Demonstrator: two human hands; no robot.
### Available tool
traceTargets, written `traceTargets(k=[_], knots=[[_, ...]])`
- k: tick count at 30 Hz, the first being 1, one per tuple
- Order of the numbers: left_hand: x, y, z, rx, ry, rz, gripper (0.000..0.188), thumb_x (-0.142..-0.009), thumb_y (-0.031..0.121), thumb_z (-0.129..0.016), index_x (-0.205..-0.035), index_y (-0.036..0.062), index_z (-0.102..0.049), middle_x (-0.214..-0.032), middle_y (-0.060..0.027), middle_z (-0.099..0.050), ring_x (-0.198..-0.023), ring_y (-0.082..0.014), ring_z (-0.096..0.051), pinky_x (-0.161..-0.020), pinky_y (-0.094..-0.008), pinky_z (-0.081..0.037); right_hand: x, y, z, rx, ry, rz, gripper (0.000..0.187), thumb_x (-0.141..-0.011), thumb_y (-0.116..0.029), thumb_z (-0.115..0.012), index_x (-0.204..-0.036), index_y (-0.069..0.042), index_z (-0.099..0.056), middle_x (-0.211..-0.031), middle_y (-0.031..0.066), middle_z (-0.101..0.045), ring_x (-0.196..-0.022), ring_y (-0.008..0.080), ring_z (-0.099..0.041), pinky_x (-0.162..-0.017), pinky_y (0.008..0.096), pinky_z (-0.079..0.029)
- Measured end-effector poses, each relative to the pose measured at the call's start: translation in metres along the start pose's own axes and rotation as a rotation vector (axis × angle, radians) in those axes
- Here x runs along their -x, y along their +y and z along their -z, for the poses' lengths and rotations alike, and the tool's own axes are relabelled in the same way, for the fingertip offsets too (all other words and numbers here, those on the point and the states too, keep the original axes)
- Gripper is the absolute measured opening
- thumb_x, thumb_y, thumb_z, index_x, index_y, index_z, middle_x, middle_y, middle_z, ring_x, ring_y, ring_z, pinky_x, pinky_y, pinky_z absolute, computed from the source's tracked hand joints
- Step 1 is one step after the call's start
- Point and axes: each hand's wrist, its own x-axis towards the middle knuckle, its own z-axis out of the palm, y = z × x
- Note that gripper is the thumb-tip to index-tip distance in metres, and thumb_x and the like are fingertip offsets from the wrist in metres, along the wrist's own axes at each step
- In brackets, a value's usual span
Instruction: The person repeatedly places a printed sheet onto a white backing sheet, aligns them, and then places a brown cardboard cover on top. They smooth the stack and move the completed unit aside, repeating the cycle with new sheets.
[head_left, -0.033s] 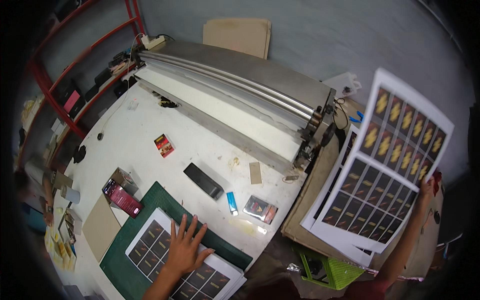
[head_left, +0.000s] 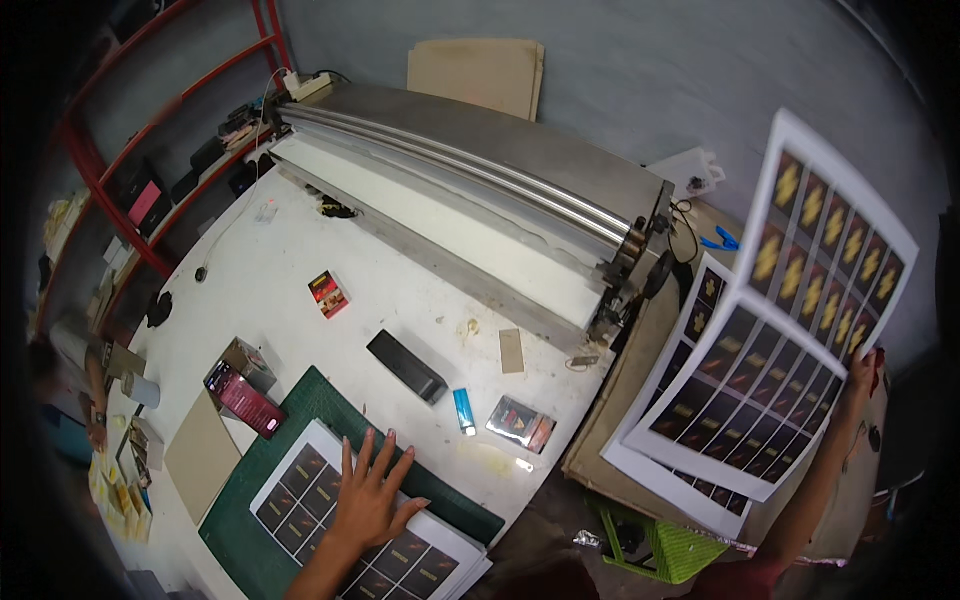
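Note:
My left hand (head_left: 370, 500) lies flat with spread fingers on a stack of printed sheets (head_left: 300, 482), white with rows of dark rectangles. Under the stack is a green cutting mat (head_left: 232, 540). Off to the right, my right hand (head_left: 858, 385) grips the edge of a raised printed sheet (head_left: 760, 400). This sheet bends across its middle, its upper half showing yellow lightning-like shapes on dark panels and its lower half smaller gold marks. Below it, another printed sheet (head_left: 668, 335) rests on a brown board surface (head_left: 600, 455), partly covered.
A long roller machine (head_left: 450, 190) crosses the table's (head_left: 240, 290) far side. Nearer are a black box (head_left: 407, 366), blue lighter (head_left: 464, 411), clear-wrapped pack (head_left: 521, 424), red box (head_left: 327, 294) and a phone (head_left: 245, 399) against a small box. A green basket (head_left: 680, 548) stands below; another person (head_left: 75, 385) is at far left.
My right hand has shifted slightly right, and the raised sheet has moved right and bends more at its middle. More of the sheet underneath shows. My left hand stays in place.

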Motion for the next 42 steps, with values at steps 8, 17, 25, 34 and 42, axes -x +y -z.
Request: traceTargets(k=[8, 17, 25, 34, 42], knots=[[-0.140, 0.030, 0.033, 0.268, 0.287, -0.248, 0.064, -0.085, 0.029, -0.073, -0.139, 0.0031, -0.051, -0.148, -0.0227, -0.043, -0.140, -0.0459, -0.033, -0.114, -0.0599, -0.024, -0.176, -0.099, -0.193, -0.518, -0.035, -0.117, 0.024, -0.098, -0.023, -0.063, -0.112, -0.004, -0.057, -0.096, 0.0052, -0.064, -0.087, 0.0131, -0.062, -0.077, 0.0313, -0.053], [-0.303, 0.049, 0.026, 0.956, 0.413, 0.108, 0.045, -0.092, 0.029, -0.069, -0.125, -0.0007, -0.060, -0.117, -0.0115, -0.066, -0.102, -0.0193, -0.060, -0.084, -0.0325, -0.049, -0.189, -0.146, -0.515, -0.415, 0.301, -0.121, 0.041, -0.090, -0.021, -0.070, -0.113, 0.009, -0.056, -0.107, 0.0215, -0.065, -0.093, 0.0247, -0.063, -0.084, 0.0373, -0.051], [-0.351, 0.051, 0.026, 1.500, 0.341, 0.471, 0.049, -0.093, 0.041, -0.066, -0.116, -0.0025, -0.060, -0.107, -0.0105, -0.066, -0.083, -0.0130, -0.060, -0.068, -0.0246, -0.045, -0.106, -0.167, -0.578, -0.557, -0.536, -0.282, 0.043, -0.094, -0.031, -0.067, -0.117, 0.003, -0.053, -0.107, 0.0198, -0.063, -0.092, 0.0230, -0.064, -0.072, 0.0404, -0.056], [-0.232, 0.033, 0.040, 1.782, 0.723, 0.503, 0.021, -0.086, 0.010, -0.075, -0.102, 0.0011, -0.063, -0.092, -0.0071, -0.068, -0.081, -0.0148, -0.064, -0.074, -0.0278, -0.053, 0.009, -0.270, -0.483, 0.369, -0.283, 0.537, 0.068, -0.091, -0.048, -0.066, -0.125, 0.010, -0.053, -0.115, 0.0281, -0.061, -0.102, 0.0386, -0.062, -0.088, 0.0456, -0.050], [-0.081, 0.029, 0.093, 1.889, 0.803, 0.386, 0.025, -0.089, 0.011, -0.073, -0.107, 0.0005, -0.060, -0.098, -0.0069, -0.067, -0.085, -0.0117, -0.062, -0.078, -0.0272, -0.051, 0.163, -0.340, -0.395, 0.352, -0.951, 1.104, 0.082, -0.067, -0.014, -0.073, -0.142, -0.002, -0.043, -0.135, 0.0231, -0.050, -0.133, 0.0400, -0.041, -0.114, 0.0551, -0.024]])
